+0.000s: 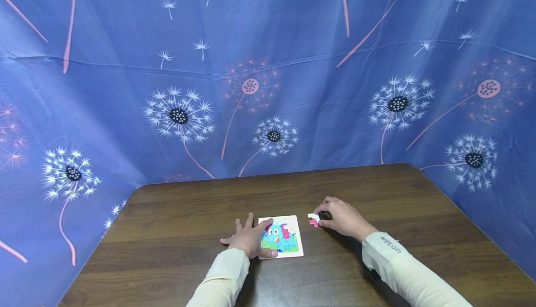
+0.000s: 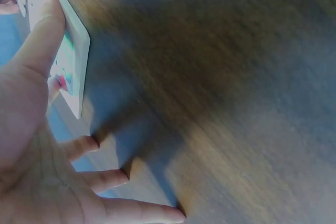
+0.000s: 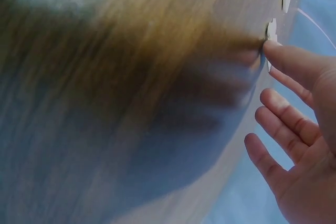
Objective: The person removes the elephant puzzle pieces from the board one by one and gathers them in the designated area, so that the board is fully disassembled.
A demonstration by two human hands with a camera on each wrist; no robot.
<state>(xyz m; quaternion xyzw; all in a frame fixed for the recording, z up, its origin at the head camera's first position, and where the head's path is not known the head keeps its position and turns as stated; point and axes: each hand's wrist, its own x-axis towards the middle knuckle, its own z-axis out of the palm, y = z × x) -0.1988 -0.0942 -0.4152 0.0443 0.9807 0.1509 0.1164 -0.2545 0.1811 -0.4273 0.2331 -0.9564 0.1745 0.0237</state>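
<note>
Across the back hangs a broad blue fabric cloth [image 1: 318,88] printed with white and pink dandelions. Before it spreads a dark brown, wood-grained tabletop [image 1: 188,214] with rounded far corners, a level support for small flat parts. Two cream-coloured long sleeves [image 1: 406,270] reach in from the near side, the right one marked with dark lettering.

The left hand [image 1: 247,239] is spread and grasps nothing, its outer fingers splayed toward the tabletop, probably for balance. The right hand [image 1: 343,218] pinches with thumb and forefinger, its other fingers loosely bent.

Smaller is a thin, square, pale-bordered picture board [image 1: 289,242] showing a blue cartoon animal over green. It lies flat; the left thumb and forefinger rest across its left part, likely to stop it sliding while leaving the right part uncovered. Whether the pink patch near its middle is a recess, I cannot tell.

Smallest is a white-and-pink, knobbed jigsaw piece [image 1: 313,220], pinched in the right hand just beside the board's right edge, apart from it. Its right side is gripped, presumably to keep the left outline free.
</note>
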